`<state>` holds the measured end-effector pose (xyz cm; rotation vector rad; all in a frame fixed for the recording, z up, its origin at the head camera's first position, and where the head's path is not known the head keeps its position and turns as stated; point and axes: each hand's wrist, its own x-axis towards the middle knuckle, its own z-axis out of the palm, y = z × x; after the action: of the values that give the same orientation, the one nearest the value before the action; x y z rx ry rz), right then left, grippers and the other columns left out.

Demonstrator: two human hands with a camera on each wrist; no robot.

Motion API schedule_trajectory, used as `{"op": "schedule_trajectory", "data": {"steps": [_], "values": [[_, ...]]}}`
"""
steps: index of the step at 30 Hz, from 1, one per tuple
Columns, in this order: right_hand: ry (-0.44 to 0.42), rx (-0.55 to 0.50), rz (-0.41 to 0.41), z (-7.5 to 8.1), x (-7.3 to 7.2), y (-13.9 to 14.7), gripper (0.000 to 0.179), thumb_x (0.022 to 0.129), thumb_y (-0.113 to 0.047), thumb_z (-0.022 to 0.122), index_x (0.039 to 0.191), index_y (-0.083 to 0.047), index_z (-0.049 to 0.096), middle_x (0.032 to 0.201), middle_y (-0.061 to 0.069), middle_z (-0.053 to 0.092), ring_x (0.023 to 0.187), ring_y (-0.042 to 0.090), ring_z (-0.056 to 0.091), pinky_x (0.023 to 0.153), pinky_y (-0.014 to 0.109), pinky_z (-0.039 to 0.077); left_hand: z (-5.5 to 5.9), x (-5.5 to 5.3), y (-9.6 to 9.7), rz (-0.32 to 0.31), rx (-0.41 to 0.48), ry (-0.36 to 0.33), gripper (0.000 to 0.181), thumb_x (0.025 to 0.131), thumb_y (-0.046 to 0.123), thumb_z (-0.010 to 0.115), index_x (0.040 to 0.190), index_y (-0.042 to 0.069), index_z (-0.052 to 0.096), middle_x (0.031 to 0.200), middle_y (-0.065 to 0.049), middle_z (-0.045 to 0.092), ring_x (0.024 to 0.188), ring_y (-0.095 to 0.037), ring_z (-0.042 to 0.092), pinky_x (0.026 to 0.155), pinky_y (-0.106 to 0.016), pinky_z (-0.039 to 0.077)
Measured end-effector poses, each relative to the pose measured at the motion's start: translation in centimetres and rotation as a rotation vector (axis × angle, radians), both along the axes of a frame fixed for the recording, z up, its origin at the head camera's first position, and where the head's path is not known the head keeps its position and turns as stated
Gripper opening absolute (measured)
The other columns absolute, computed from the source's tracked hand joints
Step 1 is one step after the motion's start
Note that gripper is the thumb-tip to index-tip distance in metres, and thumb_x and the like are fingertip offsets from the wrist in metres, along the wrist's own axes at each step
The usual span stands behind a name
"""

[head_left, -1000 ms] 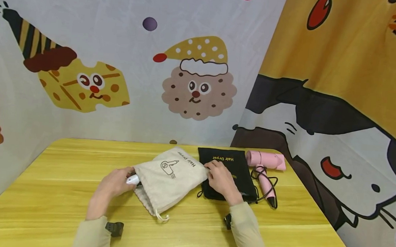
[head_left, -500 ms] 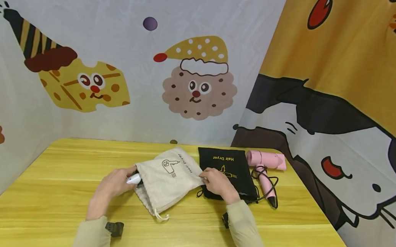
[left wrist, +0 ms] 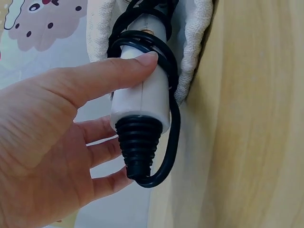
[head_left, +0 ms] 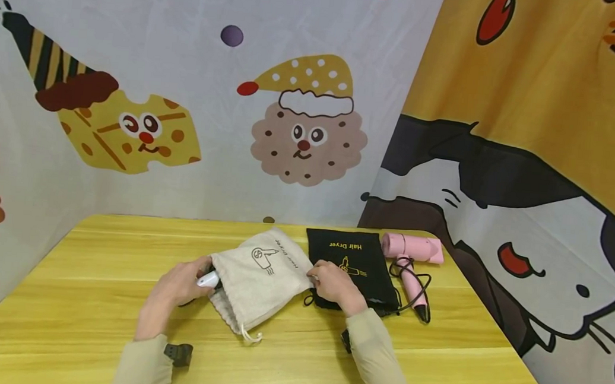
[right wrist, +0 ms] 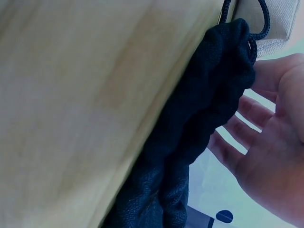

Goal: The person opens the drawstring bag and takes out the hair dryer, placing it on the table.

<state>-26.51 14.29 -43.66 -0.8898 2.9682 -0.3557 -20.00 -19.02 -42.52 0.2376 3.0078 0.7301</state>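
My left hand [head_left: 178, 284] grips the white handle of a hair dryer [left wrist: 142, 97], thumb across it and fingers behind. A black cord [left wrist: 173, 128] winds round the handle and loops from its ribbed end. The rest of the dryer is hidden inside a beige drawstring bag [head_left: 261, 278] printed "Hair Dryer", its mouth facing left. At the bag's far right corner, my right hand [head_left: 335, 284] pinches the cloth. Just behind and under that hand lies a black "Hair Dryer" drawstring pouch [head_left: 356, 255]; its gathered edge [right wrist: 199, 99] fills the middle of the right wrist view.
A pink hair dryer [head_left: 413, 249] with its black cord [head_left: 428, 284] wrapped about it lies right of the black pouch, near the wooden table's [head_left: 252, 372] back right corner. Printed curtains [head_left: 320, 14] rise directly behind the table.
My right hand has shifted a little left and now pinches the bag's corner, uncovering more of the black pouch's print. My left hand and the white handle have hardly moved.
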Motion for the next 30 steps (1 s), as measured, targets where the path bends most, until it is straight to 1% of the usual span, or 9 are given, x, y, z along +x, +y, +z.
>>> {"op": "schedule_trajectory", "data": {"steps": [3, 9, 13, 17, 22, 26, 30], "values": [[0.004, 0.005, -0.004, 0.1, 0.0, -0.1, 0.025, 0.089, -0.002, 0.058, 0.11, -0.006, 0.07, 0.11, 0.01, 0.064, 0.101, 0.028, 0.063, 0.083, 0.037, 0.054, 0.3, 0.1, 0.0, -0.009, 0.004, -0.026, 0.067, 0.079, 0.023, 0.075, 0.134, 0.0, 0.046, 0.106, -0.02, 0.066, 0.092, -0.031, 0.063, 0.071, -0.045, 0.05], [0.018, 0.016, 0.004, 0.1, 0.1, -0.3, 0.025, 0.088, -0.001, 0.06, 0.11, -0.006, 0.07, 0.108, 0.011, 0.064, 0.098, 0.027, 0.063, 0.081, 0.036, 0.054, 0.7, 0.2, 0.0, -0.027, 0.025, -0.057, 0.065, 0.076, 0.021, 0.077, 0.131, 0.0, 0.048, 0.097, -0.014, 0.065, 0.084, -0.024, 0.061, 0.067, -0.04, 0.049], [0.027, 0.019, 0.003, 0.1, 0.2, -0.4, 0.025, 0.087, -0.003, 0.061, 0.109, -0.006, 0.071, 0.106, 0.011, 0.065, 0.096, 0.027, 0.063, 0.079, 0.035, 0.054, 1.1, 0.4, 0.1, -0.035, 0.035, -0.074, 0.066, 0.075, 0.02, 0.078, 0.13, -0.001, 0.049, 0.098, -0.016, 0.065, 0.085, -0.025, 0.061, 0.067, -0.039, 0.049], [0.02, 0.021, -0.015, -0.1, 0.2, -0.5, 0.025, 0.088, -0.003, 0.06, 0.11, -0.007, 0.071, 0.107, 0.01, 0.065, 0.096, 0.026, 0.063, 0.078, 0.035, 0.054, 1.6, 0.7, 0.0, -0.039, 0.048, -0.091, 0.065, 0.074, 0.019, 0.078, 0.129, -0.002, 0.049, 0.102, -0.019, 0.065, 0.088, -0.027, 0.062, 0.07, -0.041, 0.05], [0.017, 0.017, -0.029, -0.1, 0.2, -0.5, 0.025, 0.088, -0.004, 0.06, 0.11, -0.007, 0.071, 0.106, 0.011, 0.065, 0.095, 0.026, 0.063, 0.075, 0.035, 0.054, 1.8, 1.0, -0.4, -0.025, 0.062, -0.147, 0.067, 0.074, 0.018, 0.078, 0.13, 0.0, 0.047, 0.099, -0.017, 0.064, 0.085, -0.025, 0.06, 0.068, -0.038, 0.049], [0.01, 0.015, -0.039, -0.1, 0.2, -0.5, 0.025, 0.088, -0.004, 0.06, 0.11, -0.008, 0.071, 0.106, 0.01, 0.064, 0.094, 0.026, 0.062, 0.075, 0.035, 0.053, 2.0, 1.2, -0.7, -0.008, 0.075, -0.19, 0.064, 0.074, 0.016, 0.078, 0.128, 0.003, 0.047, 0.095, -0.015, 0.063, 0.082, -0.023, 0.059, 0.065, -0.035, 0.048], [0.003, 0.02, -0.049, -0.1, 0.2, -0.5, 0.025, 0.088, -0.003, 0.06, 0.11, -0.009, 0.071, 0.106, 0.01, 0.064, 0.093, 0.026, 0.062, 0.074, 0.035, 0.053, 2.1, 1.4, -0.8, 0.002, 0.085, -0.205, 0.062, 0.073, 0.015, 0.079, 0.126, 0.005, 0.048, 0.095, -0.016, 0.064, 0.082, -0.023, 0.059, 0.065, -0.036, 0.048]]}}
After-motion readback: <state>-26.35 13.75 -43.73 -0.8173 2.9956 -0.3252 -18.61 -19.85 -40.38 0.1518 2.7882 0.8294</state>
